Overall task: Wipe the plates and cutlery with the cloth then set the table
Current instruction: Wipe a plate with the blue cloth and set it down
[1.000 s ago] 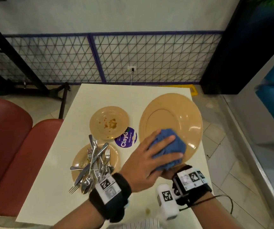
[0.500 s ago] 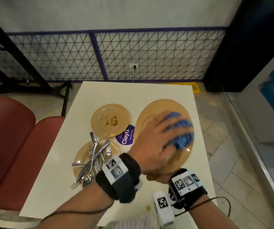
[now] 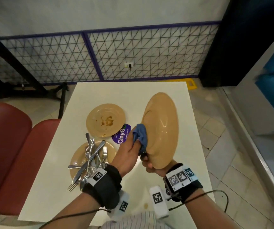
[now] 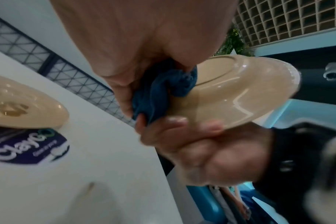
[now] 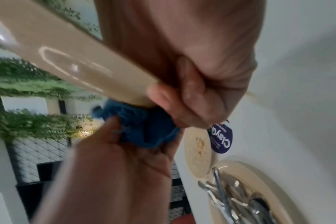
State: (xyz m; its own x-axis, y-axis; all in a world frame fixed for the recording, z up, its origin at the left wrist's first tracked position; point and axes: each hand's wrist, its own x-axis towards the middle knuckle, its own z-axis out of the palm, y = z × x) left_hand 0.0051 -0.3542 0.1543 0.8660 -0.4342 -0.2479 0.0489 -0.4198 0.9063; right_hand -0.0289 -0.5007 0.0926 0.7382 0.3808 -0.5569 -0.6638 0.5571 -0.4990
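Observation:
My right hand (image 3: pixel 150 165) grips the near rim of a large tan plate (image 3: pixel 161 129), held tilted on edge above the table's right side, its underside facing left. My left hand (image 3: pixel 129 151) clutches a bunched blue cloth (image 3: pixel 141 136) and presses it against that underside near the rim; the left wrist view shows the cloth (image 4: pixel 163 91) against the plate (image 4: pixel 240 91) beside the foot ring. A small tan plate (image 3: pixel 105 120) with brown food stains lies flat mid-table. Nearer, another tan plate (image 3: pixel 76 159) carries a pile of forks, spoons and knives (image 3: pixel 91 156).
The white table (image 3: pixel 99 93) bears a purple ClayGo sticker (image 3: pixel 122 133) between the plates and a small brown spot (image 3: pixel 145 205) near its front edge. Red padded seats (image 3: pixel 8 154) stand to the left. A wire-mesh fence (image 3: pixel 133 52) runs behind the table; tiled floor lies to the right.
The large plate has turned up from nearly flat onto its edge. My left hand with the cloth has moved from the plate's top face to its underside on the left.

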